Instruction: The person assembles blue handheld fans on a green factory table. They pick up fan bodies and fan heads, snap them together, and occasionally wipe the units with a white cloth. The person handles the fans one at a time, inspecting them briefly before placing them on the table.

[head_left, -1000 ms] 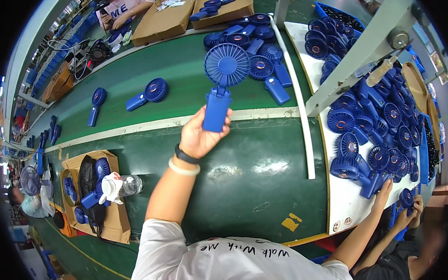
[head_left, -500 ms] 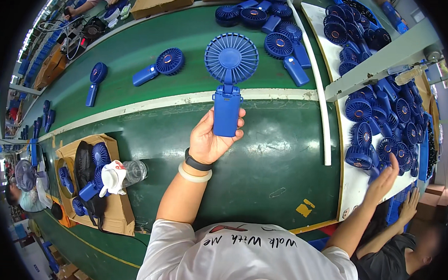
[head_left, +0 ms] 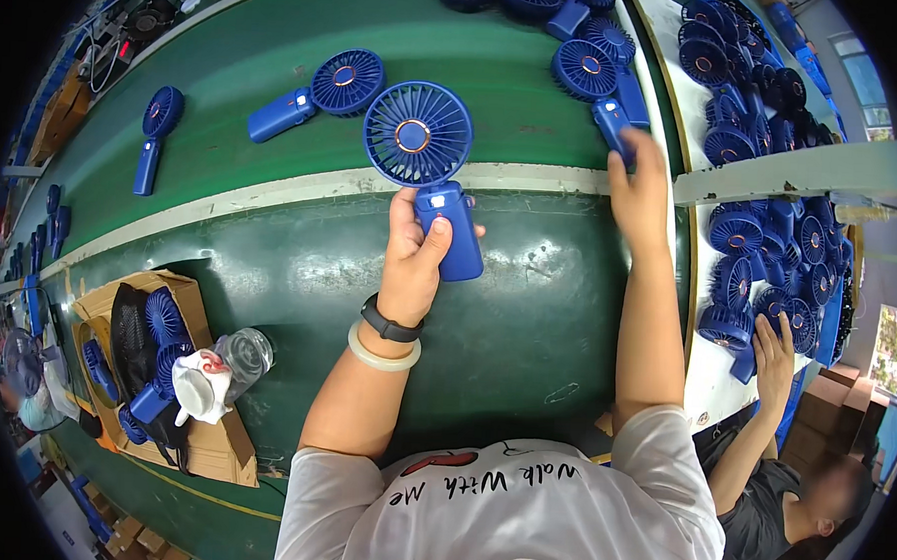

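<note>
A blue handheld fan (head_left: 416,135) with a copper-coloured ring at its hub is held by its handle in my left hand (head_left: 415,254), thumb across the front. This fan tilts slightly, head up, above the near edge of the green belt. My right hand (head_left: 640,193) reaches to the lower end of another blue fan's handle (head_left: 611,127), lying at the belt's right side. Its fingertips are blurred and overlap that handle, so I cannot tell whether they grip it. Behind that handle lie several more blue fans (head_left: 585,68), partly overlapping.
Two single fans lie on the belt (head_left: 217,80) to the left. A cardboard box (head_left: 231,436) with fans, a clear jar (head_left: 247,356) and a white cloth-like item stand at left. On the right, a white table (head_left: 709,391) holds many fans; a co-worker's hand (head_left: 771,359) touches them.
The fan in my left hand has turned from its back to its ringed front. My right hand has moved left from the white table to the belt. The co-worker's hand has moved onto the table's fans.
</note>
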The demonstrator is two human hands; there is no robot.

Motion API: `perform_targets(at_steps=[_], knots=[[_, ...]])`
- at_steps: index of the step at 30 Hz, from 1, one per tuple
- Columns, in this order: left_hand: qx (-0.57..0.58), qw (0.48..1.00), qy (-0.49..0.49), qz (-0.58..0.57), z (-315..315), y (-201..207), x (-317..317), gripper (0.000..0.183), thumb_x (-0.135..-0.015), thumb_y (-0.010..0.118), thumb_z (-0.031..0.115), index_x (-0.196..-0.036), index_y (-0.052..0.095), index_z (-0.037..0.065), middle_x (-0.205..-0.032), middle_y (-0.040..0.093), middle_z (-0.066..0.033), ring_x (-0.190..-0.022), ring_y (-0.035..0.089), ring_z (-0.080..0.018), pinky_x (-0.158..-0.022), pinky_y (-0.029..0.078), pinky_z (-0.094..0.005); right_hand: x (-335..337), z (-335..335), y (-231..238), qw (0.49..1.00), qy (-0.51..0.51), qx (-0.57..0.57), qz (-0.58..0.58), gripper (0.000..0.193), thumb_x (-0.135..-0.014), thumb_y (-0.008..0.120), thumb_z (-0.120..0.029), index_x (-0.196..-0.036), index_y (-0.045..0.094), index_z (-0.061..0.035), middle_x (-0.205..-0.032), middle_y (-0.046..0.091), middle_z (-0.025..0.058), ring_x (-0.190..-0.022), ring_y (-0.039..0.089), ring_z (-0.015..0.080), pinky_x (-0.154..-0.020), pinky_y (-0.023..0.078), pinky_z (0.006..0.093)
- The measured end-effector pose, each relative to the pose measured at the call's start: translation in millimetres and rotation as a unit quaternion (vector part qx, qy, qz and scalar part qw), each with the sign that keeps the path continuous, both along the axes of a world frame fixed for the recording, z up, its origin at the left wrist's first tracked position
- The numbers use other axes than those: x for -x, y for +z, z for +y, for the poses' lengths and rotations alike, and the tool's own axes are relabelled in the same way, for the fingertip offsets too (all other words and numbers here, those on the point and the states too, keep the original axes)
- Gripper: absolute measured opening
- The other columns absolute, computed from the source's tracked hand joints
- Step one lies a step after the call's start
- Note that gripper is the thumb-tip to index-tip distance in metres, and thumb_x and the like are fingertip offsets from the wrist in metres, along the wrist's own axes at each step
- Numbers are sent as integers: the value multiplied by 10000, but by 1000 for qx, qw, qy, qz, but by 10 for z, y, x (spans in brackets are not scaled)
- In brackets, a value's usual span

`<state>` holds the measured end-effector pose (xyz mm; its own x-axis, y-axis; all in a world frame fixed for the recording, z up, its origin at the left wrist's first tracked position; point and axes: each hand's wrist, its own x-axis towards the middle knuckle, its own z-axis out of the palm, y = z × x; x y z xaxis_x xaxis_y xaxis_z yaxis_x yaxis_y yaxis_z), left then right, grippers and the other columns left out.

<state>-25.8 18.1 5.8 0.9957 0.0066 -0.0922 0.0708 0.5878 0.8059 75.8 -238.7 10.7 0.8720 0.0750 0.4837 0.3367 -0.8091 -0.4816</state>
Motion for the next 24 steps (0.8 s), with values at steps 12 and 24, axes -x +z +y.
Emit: perform_targets(at_steps=[12, 24], knots=[[1, 997, 61, -52, 19, -42, -67, 457, -871, 561, 131, -1264, 333, 88, -1103, 553, -151, -939, 602, -245, -808, 501, -369, -136, 492, 15, 827, 98, -469, 295, 469, -917, 493, -326, -1266, 422, -22, -1043, 563, 166, -931, 561, 271, -776, 488, 403], [2, 999, 34, -31, 62, -68, -40, 410, -890, 525, 133, -1253, 339, 91, -1102, 550, -154, -934, 601, -236, -788, 507, -356, 551, 913, -90, 330, 364, -763, 420, 567, -926, 387, -470, -1365, 286, -127, -1069, 488, 135, -799, 504, 218, -639, 444, 345]])
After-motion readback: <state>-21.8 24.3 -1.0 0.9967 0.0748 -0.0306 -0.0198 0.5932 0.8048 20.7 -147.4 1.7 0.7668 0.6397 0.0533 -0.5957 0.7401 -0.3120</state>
